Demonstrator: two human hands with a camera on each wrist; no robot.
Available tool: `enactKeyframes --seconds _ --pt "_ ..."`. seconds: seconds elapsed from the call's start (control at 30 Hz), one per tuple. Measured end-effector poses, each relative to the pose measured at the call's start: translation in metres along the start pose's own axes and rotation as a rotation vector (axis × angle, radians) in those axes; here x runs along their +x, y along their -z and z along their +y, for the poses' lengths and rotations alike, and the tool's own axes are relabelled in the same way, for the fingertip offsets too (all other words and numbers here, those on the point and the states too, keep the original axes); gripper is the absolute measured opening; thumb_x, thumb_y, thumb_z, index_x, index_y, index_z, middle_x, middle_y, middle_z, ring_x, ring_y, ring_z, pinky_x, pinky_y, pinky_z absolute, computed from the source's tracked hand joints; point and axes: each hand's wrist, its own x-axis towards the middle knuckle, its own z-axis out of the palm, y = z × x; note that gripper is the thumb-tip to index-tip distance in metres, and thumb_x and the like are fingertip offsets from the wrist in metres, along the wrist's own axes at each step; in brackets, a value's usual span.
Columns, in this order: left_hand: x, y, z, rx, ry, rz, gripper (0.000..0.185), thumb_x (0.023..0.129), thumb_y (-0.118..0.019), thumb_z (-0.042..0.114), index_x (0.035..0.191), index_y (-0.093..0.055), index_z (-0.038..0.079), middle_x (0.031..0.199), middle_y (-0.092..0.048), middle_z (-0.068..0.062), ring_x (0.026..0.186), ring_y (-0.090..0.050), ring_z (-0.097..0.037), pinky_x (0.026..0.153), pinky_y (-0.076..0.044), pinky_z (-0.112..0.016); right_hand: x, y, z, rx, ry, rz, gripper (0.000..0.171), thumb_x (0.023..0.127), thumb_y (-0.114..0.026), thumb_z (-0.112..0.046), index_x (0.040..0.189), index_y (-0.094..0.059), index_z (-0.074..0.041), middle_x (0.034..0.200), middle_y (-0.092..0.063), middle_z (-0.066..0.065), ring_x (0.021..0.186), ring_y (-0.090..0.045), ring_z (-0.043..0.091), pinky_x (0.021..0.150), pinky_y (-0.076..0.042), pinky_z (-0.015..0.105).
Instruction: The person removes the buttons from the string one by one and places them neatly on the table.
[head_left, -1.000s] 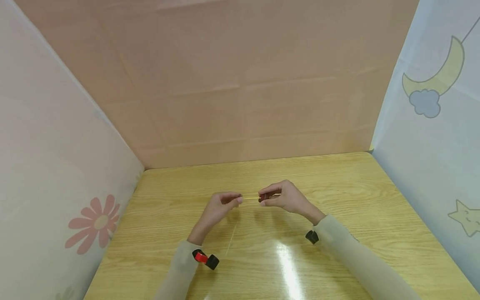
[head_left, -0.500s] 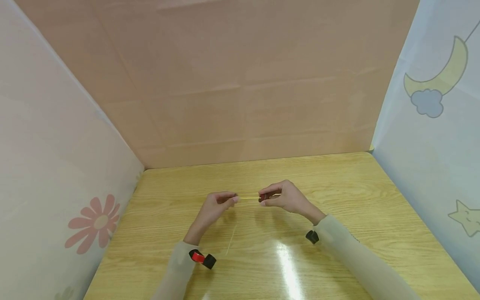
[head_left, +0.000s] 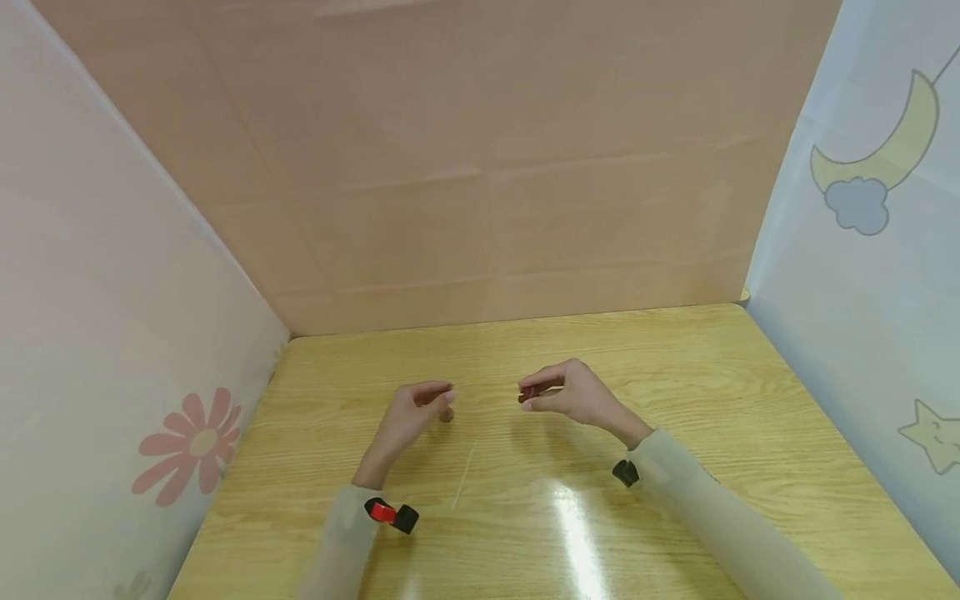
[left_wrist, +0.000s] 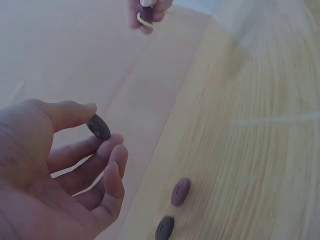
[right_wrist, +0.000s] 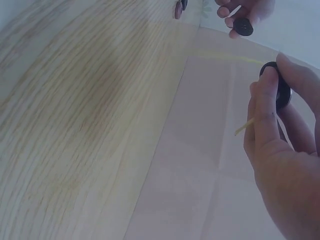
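Above the wooden table [head_left: 675, 367], the left hand [head_left: 408, 414] pinches a dark button [left_wrist: 98, 127] directly left of the right hand [head_left: 570, 393], which pinches another button [right_wrist: 283, 90] with yellow thread [right_wrist: 243, 126].

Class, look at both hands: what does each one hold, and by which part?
The left hand pinches a dark button by its edge, between thumb and fingertip. The right hand pinches another dark button by its faces, with a pale thread trailing.

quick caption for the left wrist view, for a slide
Left hand pinches a dark button above the wooden table, two more buttons lying below.
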Motion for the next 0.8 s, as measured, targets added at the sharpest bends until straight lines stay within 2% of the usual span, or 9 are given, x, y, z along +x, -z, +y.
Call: enactKeyframes --seconds 0.2,0.3,0.5,0.8 --pt "-0.002 0.011 -0.008 0.130 0.007 0.079 0.043 0.100 -0.073 0.032 0.137 -0.069 0.010 0.125 -0.074 -0.010 0.114 -0.071 -0.026 0.094 -0.060 -0.045 -0.001 0.001 0.000 -0.008 -0.003 0.001 0.032 0.093 -0.082 -0.023 0.123 -0.079 -0.013 0.113 -0.081 0.006 0.106 -0.077 0.021 0.086 -0.063 0.027" --pt "-0.004 0.017 -0.014 0.177 -0.002 0.107 0.042 0.100 -0.075 0.031 0.135 -0.069 0.009 0.126 -0.073 -0.010 0.117 -0.069 -0.028 0.092 -0.061 -0.042 -0.001 0.001 0.000 -0.010 -0.002 -0.002 0.031 0.093 -0.082 -0.023 0.123 -0.079 -0.012 0.113 -0.081 0.006 0.106 -0.077 0.020 0.086 -0.063 0.027" --pt "-0.007 0.029 -0.025 0.265 -0.032 0.148 0.037 0.098 -0.076 0.025 0.129 -0.072 0.006 0.121 -0.075 -0.012 0.112 -0.070 -0.030 0.093 -0.060 -0.046 -0.001 0.002 -0.001 -0.005 0.004 -0.008 0.031 0.094 -0.081 -0.023 0.123 -0.078 -0.012 0.114 -0.081 0.007 0.105 -0.077 0.019 0.087 -0.063 0.027" --pt "-0.009 0.037 -0.044 0.394 -0.046 0.187 0.032 0.095 -0.079 0.017 0.124 -0.074 0.003 0.113 -0.077 -0.015 0.105 -0.073 -0.029 0.093 -0.061 -0.046 -0.003 0.004 0.003 0.002 0.007 -0.003 0.030 0.094 -0.081 -0.021 0.122 -0.078 -0.011 0.112 -0.081 0.006 0.104 -0.077 0.019 0.087 -0.062 0.027"
